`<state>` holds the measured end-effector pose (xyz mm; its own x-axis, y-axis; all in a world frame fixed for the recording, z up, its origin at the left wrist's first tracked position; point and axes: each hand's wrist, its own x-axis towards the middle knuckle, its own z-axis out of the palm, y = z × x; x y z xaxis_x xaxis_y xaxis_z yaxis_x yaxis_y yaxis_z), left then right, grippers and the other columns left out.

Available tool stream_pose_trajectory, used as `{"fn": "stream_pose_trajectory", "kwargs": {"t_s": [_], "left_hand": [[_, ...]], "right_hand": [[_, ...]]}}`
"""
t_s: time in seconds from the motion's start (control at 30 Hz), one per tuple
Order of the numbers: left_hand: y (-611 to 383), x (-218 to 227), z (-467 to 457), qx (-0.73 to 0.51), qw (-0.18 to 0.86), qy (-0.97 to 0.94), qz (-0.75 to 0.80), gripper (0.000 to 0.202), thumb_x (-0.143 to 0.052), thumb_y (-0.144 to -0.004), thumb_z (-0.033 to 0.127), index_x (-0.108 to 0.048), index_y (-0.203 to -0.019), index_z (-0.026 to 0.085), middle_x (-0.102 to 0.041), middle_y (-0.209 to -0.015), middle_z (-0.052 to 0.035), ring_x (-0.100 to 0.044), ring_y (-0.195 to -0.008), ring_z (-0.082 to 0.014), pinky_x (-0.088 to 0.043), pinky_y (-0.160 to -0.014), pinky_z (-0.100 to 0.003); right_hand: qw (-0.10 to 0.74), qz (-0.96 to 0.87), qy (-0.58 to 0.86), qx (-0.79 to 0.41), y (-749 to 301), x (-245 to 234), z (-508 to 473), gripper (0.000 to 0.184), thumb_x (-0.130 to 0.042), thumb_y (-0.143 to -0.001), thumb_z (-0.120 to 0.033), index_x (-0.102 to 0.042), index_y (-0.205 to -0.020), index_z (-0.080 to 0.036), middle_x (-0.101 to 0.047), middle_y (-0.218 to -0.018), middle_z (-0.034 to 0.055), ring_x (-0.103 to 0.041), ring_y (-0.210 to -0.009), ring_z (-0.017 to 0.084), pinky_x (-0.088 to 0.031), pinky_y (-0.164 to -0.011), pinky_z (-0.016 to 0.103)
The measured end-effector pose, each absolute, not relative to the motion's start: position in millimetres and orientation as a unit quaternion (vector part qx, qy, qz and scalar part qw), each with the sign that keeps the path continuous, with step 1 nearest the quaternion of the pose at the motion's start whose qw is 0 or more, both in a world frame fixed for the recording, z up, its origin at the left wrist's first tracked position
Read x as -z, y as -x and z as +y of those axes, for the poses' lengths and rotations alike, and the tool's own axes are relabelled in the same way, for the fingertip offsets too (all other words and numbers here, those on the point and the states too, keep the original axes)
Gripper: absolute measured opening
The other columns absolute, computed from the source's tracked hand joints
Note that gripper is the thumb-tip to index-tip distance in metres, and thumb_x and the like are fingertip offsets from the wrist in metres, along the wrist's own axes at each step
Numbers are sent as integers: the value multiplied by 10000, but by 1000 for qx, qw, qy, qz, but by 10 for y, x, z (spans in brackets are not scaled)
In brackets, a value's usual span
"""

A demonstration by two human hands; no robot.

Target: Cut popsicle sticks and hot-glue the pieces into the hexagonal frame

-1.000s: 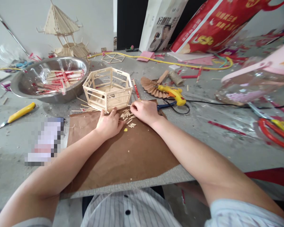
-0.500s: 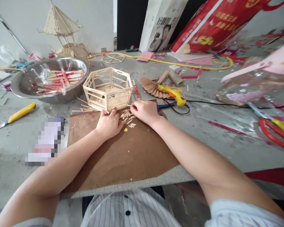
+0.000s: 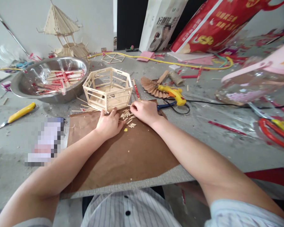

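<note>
A hexagonal frame of thin wooden sticks (image 3: pixel 108 89) stands at the far edge of a brown paper sheet (image 3: pixel 123 154). A small heap of short cut stick pieces (image 3: pixel 128 117) lies on the paper just in front of it. My left hand (image 3: pixel 109 123) rests knuckles-up on the paper to the left of the heap, fingers curled, close to the frame's base. My right hand (image 3: pixel 144 111) sits on the heap's right side, its fingertips pinched together at the pieces beside the frame's near corner. What either hand holds is too small to make out.
A steel bowl (image 3: pixel 21 82) with red-tipped sticks sits at the left, a yellow knife (image 3: pixel 17 115) in front of it. A yellow glue gun (image 3: pixel 172 93) and its black cord lie right of the frame. A stick pagoda (image 3: pixel 59 27) stands at the back; scissors (image 3: pixel 274 129) lie far right.
</note>
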<state>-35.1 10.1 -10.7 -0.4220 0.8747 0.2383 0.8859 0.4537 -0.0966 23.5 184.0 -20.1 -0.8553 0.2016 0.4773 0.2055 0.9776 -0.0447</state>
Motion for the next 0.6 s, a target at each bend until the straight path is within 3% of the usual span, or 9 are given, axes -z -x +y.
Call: {"fn": "stream_pose_trajectory", "kwargs": {"t_s": [0.6], "left_hand": [[349,111,103,23,130,521,-844,429,-335,-865,423,-605,-946,100,-477,-1279,-177,-566,-1020,-266,-312,-954,-468]], "right_hand": [[245,-964,107,6,-231,207,1845,265,-410,-804,-266,-644,-737,-162,-673,-722,61,-574,-660,154,-236,-533,266]]}}
